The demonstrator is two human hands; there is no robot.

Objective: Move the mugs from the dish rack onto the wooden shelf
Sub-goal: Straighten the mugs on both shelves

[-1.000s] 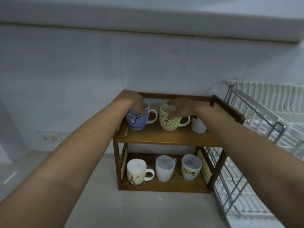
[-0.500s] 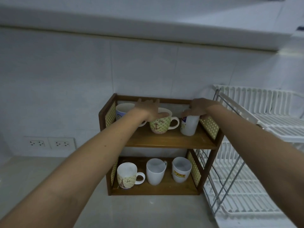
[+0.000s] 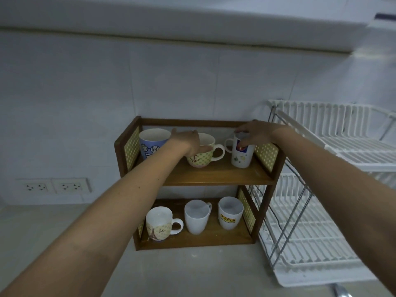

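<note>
A two-tier wooden shelf (image 3: 216, 179) stands against the tiled wall. Its top tier holds a blue face mug (image 3: 151, 143), a green dotted anchor mug (image 3: 203, 156) and a tall white mug (image 3: 242, 154). My left hand (image 3: 188, 141) grips the rim of the anchor mug. My right hand (image 3: 252, 132) grips the top of the tall white mug, which stands on the board. On the lower tier are an Eiffel-tower mug (image 3: 159, 224), a plain white mug (image 3: 196, 216) and a white mug with a yellow label (image 3: 229, 213).
A white two-level dish rack (image 3: 334, 189) with metal legs stands directly right of the shelf, no mugs visible in it. Two wall sockets (image 3: 53, 186) sit low on the left wall. Grey countertop (image 3: 171, 271) spreads in front. An overhang runs above.
My left hand left the blue mug and moved onto the anchor mug. My right hand left the anchor mug and took the tall white mug, now turned. The view shifted left.
</note>
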